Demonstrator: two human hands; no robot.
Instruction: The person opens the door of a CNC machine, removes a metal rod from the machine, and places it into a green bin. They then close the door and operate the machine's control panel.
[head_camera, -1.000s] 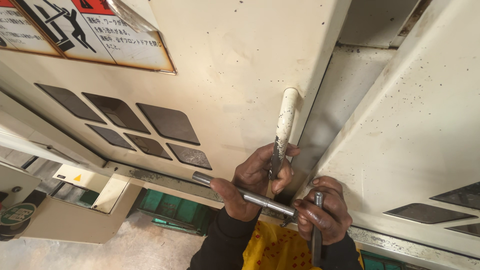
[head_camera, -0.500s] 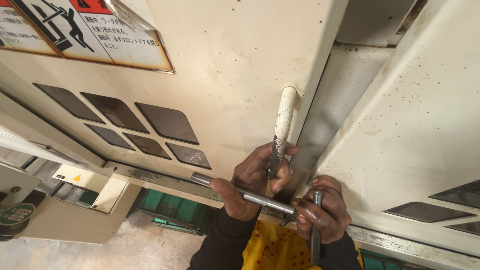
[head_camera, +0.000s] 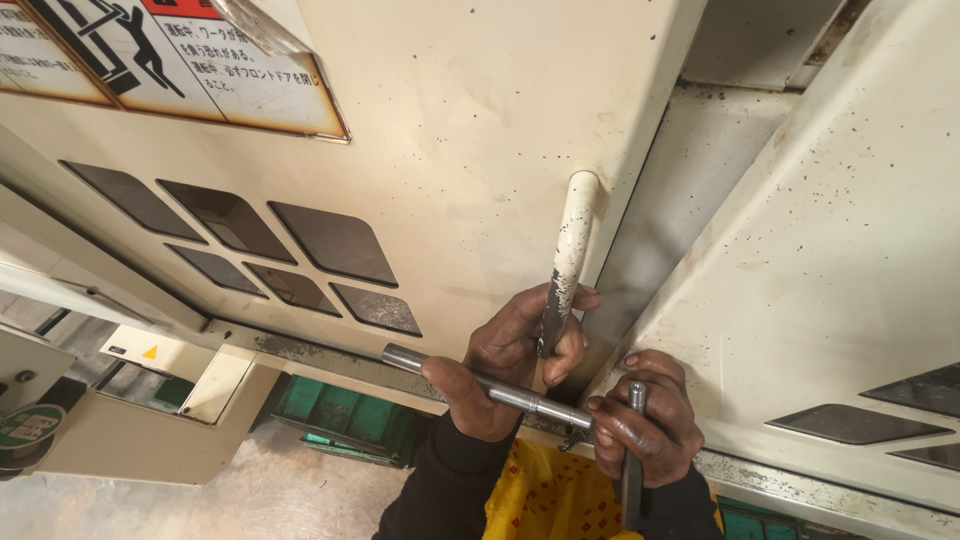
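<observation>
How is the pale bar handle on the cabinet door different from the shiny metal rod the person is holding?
The door handle is painted cream, chipped dark at its lower end, and runs nearly upright, fixed to the cabinet door. The metal rod is bare steel, thinner, and lies slanting across, loose in the left hand, which grips both. The right hand holds a second, upright rod. Both are straight round bars.

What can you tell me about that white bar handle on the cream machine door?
The door handle is a round bar painted cream-white, fixed to the cream door panel near its right edge. Its top bends into the panel; lower down the paint is chipped to dark metal. The left hand wraps its lower end, fingers curled round it, while also gripping a steel rod.
</observation>
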